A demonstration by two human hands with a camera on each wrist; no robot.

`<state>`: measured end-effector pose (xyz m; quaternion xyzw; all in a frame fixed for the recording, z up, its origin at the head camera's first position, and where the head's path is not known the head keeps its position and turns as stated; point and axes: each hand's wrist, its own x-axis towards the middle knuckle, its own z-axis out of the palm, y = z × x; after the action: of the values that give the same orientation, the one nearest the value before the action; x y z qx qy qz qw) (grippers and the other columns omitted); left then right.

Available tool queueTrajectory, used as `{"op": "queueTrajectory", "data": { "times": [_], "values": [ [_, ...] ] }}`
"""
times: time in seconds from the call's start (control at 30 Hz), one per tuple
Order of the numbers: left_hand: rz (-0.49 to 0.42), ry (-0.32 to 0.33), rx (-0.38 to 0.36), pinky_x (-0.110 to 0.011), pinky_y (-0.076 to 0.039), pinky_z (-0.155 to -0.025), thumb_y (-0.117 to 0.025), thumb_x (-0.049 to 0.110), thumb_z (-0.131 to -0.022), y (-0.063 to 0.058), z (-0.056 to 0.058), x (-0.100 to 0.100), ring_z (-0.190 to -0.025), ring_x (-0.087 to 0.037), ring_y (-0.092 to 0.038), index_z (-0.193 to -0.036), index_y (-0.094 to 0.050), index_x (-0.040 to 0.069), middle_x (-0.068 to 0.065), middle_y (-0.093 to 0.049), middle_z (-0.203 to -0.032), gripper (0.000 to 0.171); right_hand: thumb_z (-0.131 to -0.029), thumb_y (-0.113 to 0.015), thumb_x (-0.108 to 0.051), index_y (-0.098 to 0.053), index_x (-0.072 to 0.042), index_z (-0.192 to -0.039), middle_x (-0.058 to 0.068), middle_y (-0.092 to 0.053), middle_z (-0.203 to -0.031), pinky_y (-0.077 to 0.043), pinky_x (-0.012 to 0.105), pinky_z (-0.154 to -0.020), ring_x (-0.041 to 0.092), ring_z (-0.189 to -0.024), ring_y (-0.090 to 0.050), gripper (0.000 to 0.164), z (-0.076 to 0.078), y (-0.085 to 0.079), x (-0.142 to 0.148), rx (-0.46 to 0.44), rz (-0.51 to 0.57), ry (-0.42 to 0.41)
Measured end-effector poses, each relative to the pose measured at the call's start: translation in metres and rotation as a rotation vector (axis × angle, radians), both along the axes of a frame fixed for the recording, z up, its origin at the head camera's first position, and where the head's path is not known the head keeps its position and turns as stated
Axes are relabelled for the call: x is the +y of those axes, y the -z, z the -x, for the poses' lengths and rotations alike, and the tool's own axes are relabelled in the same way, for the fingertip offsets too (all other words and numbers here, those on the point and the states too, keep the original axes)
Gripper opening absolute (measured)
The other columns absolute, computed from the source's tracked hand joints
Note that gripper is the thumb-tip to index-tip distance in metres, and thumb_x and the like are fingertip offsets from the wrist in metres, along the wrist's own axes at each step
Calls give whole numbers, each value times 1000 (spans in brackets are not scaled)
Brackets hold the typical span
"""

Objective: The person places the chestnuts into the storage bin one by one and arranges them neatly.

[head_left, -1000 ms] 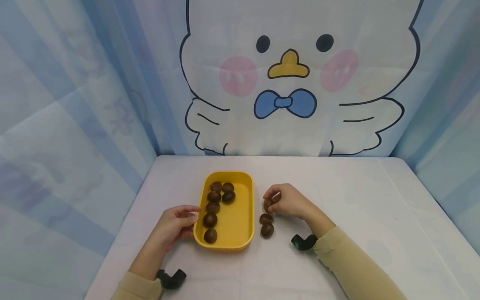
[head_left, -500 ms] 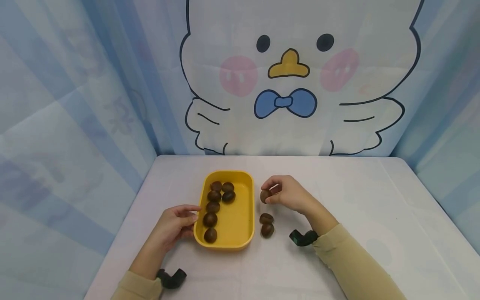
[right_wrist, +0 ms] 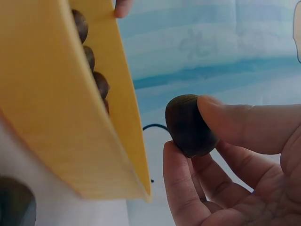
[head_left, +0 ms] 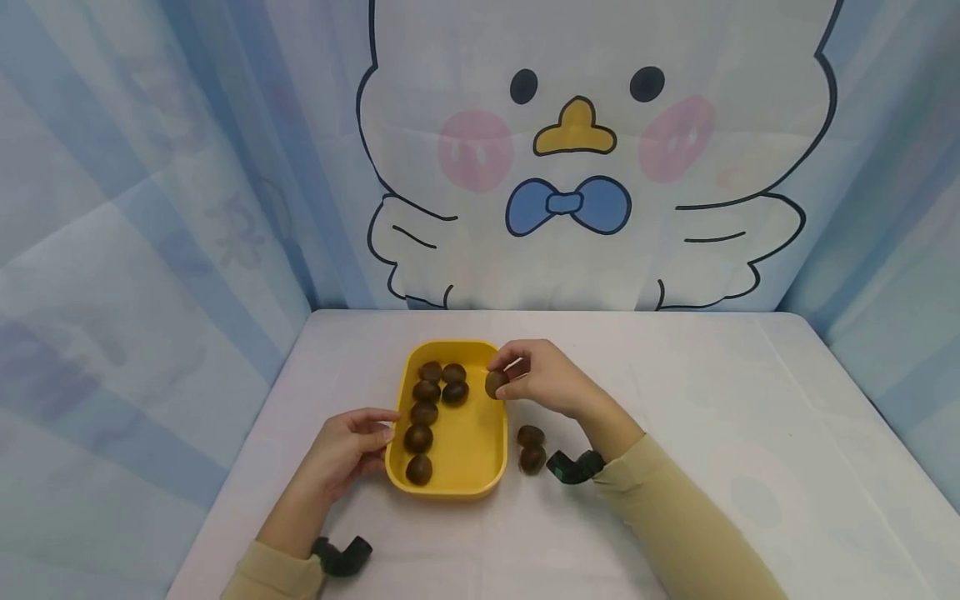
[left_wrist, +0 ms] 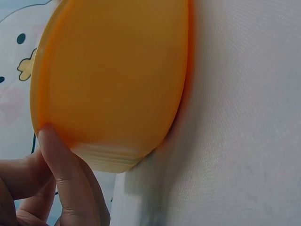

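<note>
Between thumb and fingertips, my right hand (head_left: 551, 379) pinches a brown chestnut (head_left: 494, 384) over the right rim of the yellow tray (head_left: 467, 458). The right wrist view shows this chestnut (right_wrist: 188, 125) dark and rounded, raised beside the tray wall (right_wrist: 61, 127). My left hand (head_left: 354, 446) holds the tray's left side, its thumb and fingers at the rim; the left wrist view shows the hand (left_wrist: 66, 188) gripping that edge. Inside the tray, several chestnuts (head_left: 418, 438) form a column along the left side, with two more (head_left: 454, 392) beside its far end.
Two loose chestnuts (head_left: 532, 447) lie on the white-covered table (head_left: 675, 392), right of the tray. Black camera mounts (head_left: 574, 467) sit at both wrists. A curtain (head_left: 570, 267) with a cartoon bird hangs behind the table.
My right hand has lifted a chestnut from the row right of the tray, moving it away from me and then left over the tray's rim. The left hand stays on the tray.
</note>
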<state>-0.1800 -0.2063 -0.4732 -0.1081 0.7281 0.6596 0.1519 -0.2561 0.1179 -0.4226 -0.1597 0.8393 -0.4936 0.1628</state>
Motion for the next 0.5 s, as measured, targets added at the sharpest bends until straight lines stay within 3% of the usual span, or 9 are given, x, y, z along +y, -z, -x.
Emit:
{"op": "queueTrajectory", "data": {
  "times": [0.2,0.5],
  "values": [
    [-6,-1,3,-26,-63,-63,-70,3,-101,0,-1,0,-64,-15,-67,-137,-70,-1,-4,-70,-92,36,-90,-83,-7,-76,-15,-117,4,-75,-115,-64,37,-96,25,-106,-70,28,3,-3,-19,3,21,-8],
    [-21,10,12,-25,-63,-62,-69,2,-101,-2,-1,-1,-64,-13,-66,-138,-68,-3,-4,-70,-91,38,-89,-84,-7,-77,-13,-117,5,-74,-119,-63,39,-99,28,-108,-69,30,10,5,-34,7,43,-2]
  ]
}}
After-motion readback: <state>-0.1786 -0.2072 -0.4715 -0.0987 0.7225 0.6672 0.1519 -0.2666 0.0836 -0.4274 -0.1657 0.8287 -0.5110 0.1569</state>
